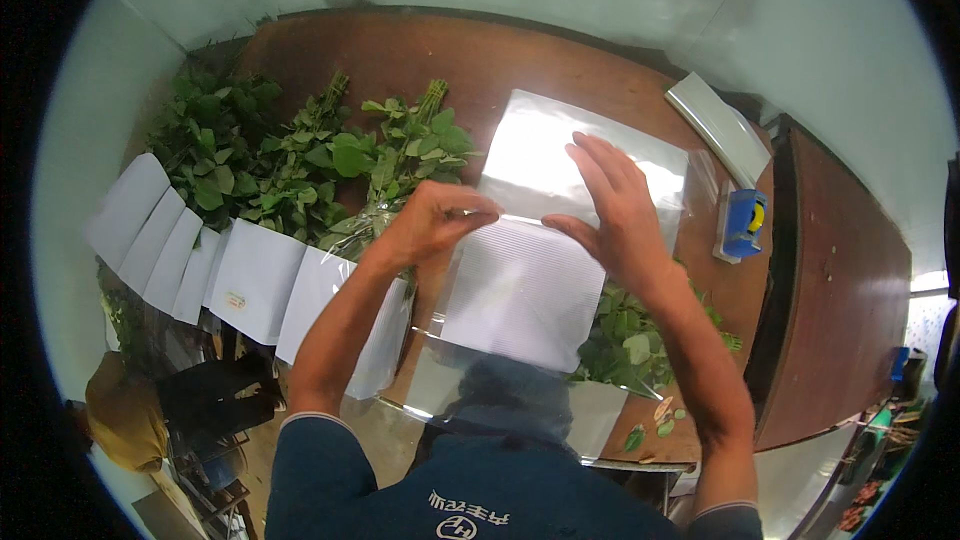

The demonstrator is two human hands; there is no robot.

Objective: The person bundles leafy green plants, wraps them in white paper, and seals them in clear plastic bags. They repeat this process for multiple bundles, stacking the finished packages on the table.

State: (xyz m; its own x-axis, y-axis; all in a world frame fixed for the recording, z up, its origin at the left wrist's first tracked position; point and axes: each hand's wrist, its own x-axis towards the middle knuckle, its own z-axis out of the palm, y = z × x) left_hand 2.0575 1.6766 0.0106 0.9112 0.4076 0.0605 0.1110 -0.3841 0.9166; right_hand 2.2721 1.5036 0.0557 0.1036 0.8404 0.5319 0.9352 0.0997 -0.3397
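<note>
A white ridged sheet (520,305) lies on clear wrap at the table's middle, with shiny plastic sheets (527,130) spread above it. My left hand (432,223) pinches at the upper left corner of the ridged sheet. My right hand (619,207) is spread over the sheets' right part, thumb near the ridged sheet's upper edge, fingers apart. Leafy stems (640,340) stick out from under the right of the ridged sheet.
Leafy bundles (350,155) in white paper wraps (250,280) line the left of the wooden table (420,40). A blue tape dispenser (743,225) and a pale roll (715,125) lie at right. Another person (130,410) is at the lower left, beside the wraps.
</note>
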